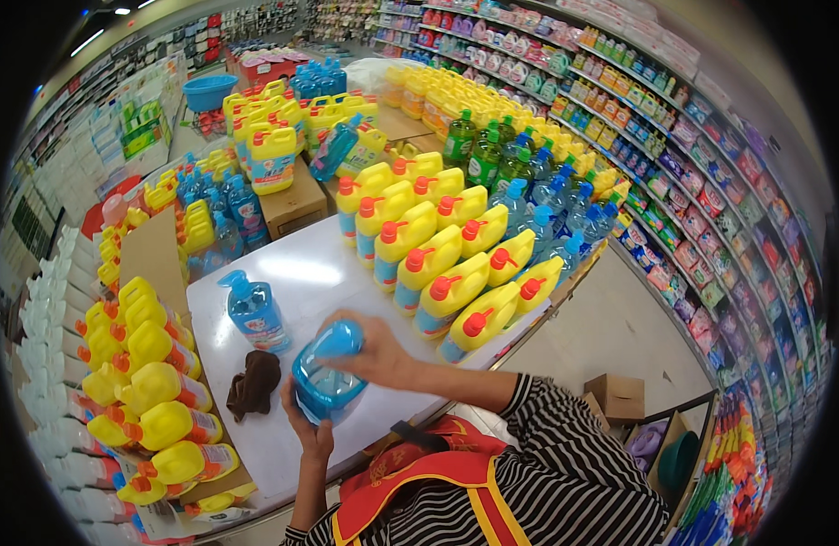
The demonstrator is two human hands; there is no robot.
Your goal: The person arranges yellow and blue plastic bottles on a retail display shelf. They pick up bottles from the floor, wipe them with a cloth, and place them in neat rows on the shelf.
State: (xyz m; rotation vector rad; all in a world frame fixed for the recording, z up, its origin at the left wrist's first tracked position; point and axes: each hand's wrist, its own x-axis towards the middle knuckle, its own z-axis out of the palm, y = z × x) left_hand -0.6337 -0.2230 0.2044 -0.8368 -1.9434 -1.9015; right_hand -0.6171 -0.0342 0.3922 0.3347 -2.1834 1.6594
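Observation:
A clear blue pump bottle (329, 382) is between my two hands above the white tabletop (310, 259). My left hand (309, 426) grips the bottle's lower side. At its top, my right hand (375, 351) is closed around the blue pump head (341, 338), partly hiding it and slightly blurred. A second blue pump bottle (258, 314) with a label stands upright just beyond, to the left. Beside my left hand lies a crumpled brown cloth (253, 383).
Rows of yellow jugs (430, 252) with red caps stand to the right, with blue bottles (549, 198) and green bottles (484, 155) behind. More yellow jugs (167, 389) line the left edge. A cardboard box (293, 201) stands at the back; stocked store shelves (638, 116) rise at the right.

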